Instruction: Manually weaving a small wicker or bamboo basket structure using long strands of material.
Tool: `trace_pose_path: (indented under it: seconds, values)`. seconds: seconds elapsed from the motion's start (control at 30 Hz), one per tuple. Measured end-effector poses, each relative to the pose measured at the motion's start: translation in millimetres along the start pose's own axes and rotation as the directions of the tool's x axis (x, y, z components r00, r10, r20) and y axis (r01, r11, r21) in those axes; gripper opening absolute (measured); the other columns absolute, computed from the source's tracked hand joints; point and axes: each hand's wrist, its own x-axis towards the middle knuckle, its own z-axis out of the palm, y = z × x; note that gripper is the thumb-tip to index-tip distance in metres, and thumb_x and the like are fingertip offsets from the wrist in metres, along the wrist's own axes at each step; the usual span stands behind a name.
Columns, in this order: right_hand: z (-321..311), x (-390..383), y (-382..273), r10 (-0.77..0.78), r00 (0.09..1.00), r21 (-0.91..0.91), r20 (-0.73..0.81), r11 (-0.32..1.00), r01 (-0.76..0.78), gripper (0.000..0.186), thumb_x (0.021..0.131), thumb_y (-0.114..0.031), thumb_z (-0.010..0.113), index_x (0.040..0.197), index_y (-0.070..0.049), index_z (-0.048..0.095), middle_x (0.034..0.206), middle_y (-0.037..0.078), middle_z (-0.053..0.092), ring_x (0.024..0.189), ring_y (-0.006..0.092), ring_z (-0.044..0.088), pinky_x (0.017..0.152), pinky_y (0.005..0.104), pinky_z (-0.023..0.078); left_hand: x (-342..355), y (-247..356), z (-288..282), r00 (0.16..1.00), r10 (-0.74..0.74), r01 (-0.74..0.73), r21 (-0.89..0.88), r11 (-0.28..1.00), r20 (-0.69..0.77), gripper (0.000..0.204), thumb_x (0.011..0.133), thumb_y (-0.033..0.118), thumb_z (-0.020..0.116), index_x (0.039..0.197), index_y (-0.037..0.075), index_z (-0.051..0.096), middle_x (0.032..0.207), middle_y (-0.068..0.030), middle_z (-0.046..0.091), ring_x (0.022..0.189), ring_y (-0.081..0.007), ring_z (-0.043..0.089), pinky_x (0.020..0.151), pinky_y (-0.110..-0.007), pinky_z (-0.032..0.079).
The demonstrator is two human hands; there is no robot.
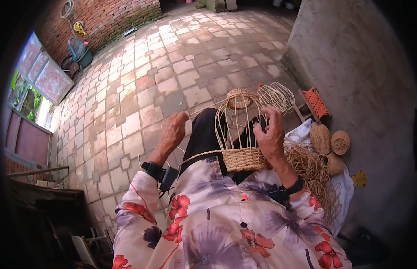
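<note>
1. The left hand [174,130] is curled closed on what looks like a thin, pale plant-fibre strand [200,109] drawn toward the frame.
2. The right hand [273,134] has bent fingers beside the ribs; whether it grips one, I cannot tell.
3. The straw-coloured, openwork fibre basket [243,160] sits on the lap, its densely woven band near the body and its small woven ring [238,104] at the far end.
4. It should be light. The slender ribs look springy and could kink if squeezed; the band seems stiffer, rough rather than slippery, and the safer hold.
5. A tan twisted cord [200,155] trails left from the band; it looks pliable.
6. To the right lie loose tan fibre strands [307,168] and a brown bottle-shaped woven piece [320,138].
</note>
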Motion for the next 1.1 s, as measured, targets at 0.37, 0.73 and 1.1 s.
trace_pose_path:
  seconds: [0.37,0.73,1.1]
  values:
    - [6.2,3.1,12.9,0.05,0.999,0.038,0.004,0.998,-0.051,0.036,0.074,-0.004,0.06,0.109,-0.002,0.051,0.106,0.015,0.052,0.098,0.0308,0.054,0.085,0.04,0.045,-409.3,-313.5,-162.4,0.396,-0.896,0.748,0.637,0.187,-0.202,0.021,0.08,0.024,0.061,0.085,0.005,0.07,0.088,-0.0183,0.068,0.082,-0.0358,0.066,0.07,-0.044,0.054]
    - [10.6,38.4,2.8,-0.078,0.99,-0.236,0.115,0.966,0.103,0.037,0.075,-0.02,0.067,0.105,-0.004,0.053,0.103,0.013,0.053,0.103,0.0335,0.053,0.087,0.0442,0.044,-313.7,-227.0,-95.1,0.318,-0.806,0.752,-0.651,-0.106,0.499,0.01,0.087,0.02,0.062,0.09,0.01,0.06,0.064,0.0056,0.047,0.048,-0.0058,0.041,0.041,-0.023,0.032]
    - [17.5,26.9,5.1,0.01,0.997,-0.136,0.077,0.991,0.001,0.033,0.07,-0.011,0.06,0.101,-0.005,0.05,0.102,0.013,0.052,0.089,0.0357,0.059,0.076,0.0449,0.049,10.9,110.2,-32.7,0.77,-0.037,0.635,-0.759,0.143,0.637,0.014,0.096,0.02,0.057,0.096,0.006,0.061,0.083,-0.0003,0.065,0.072,-0.0086,0.062,0.063,-0.024,0.051]
